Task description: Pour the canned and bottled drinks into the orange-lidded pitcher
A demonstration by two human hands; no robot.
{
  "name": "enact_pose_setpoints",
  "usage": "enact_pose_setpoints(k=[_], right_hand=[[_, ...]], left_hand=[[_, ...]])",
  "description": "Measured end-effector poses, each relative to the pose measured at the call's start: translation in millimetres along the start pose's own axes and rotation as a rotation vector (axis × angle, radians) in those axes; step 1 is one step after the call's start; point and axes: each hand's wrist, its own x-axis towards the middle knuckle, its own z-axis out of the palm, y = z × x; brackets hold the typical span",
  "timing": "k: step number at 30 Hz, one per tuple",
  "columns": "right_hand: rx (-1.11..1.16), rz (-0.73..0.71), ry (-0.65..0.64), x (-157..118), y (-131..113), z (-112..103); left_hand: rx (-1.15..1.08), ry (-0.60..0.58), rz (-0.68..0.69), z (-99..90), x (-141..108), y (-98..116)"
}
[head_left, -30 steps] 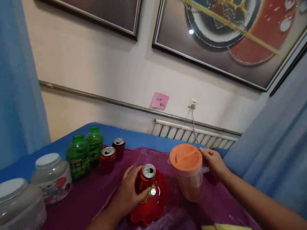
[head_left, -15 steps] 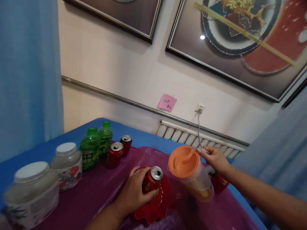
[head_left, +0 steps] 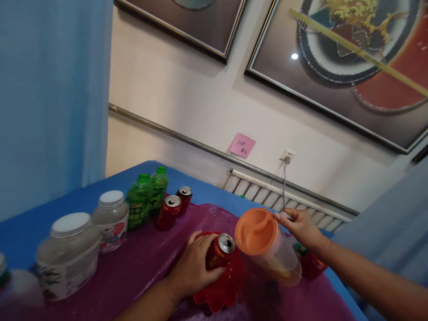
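Observation:
My left hand [head_left: 197, 263] is closed round a red drink can [head_left: 218, 258] with an open top. The can leans slightly to the right, above a red scalloped dish [head_left: 230, 285]; whether its base touches the dish is hidden. My right hand [head_left: 302, 227] grips the handle side of a clear plastic pitcher [head_left: 279, 265] with an orange lid [head_left: 257, 232]. The pitcher tips toward the can, its lid just right of the can's top and apart from it. Some yellowish liquid shows low inside it.
Two more opened cans [head_left: 169, 211], green bottles [head_left: 138, 203] and lidded clear jars [head_left: 68, 256] line the left side. Behind the pitcher is a red object [head_left: 312, 266], partly hidden. Purple plastic sheeting [head_left: 140, 267] covers much of the blue table [head_left: 133, 171]. A radiator [head_left: 261, 189] stands behind.
My view has shifted, so the table and wall appear further right. The gap between the pitcher's lid and the can has narrowed. Both hands keep their hold.

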Motion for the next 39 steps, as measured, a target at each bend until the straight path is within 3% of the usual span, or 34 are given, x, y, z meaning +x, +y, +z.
enact_pose_setpoints(k=[39], right_hand=[[-0.024,0.053,-0.040,-11,8,5]], left_hand=[[-0.024,-0.029,-0.040,1.3,-2,1]])
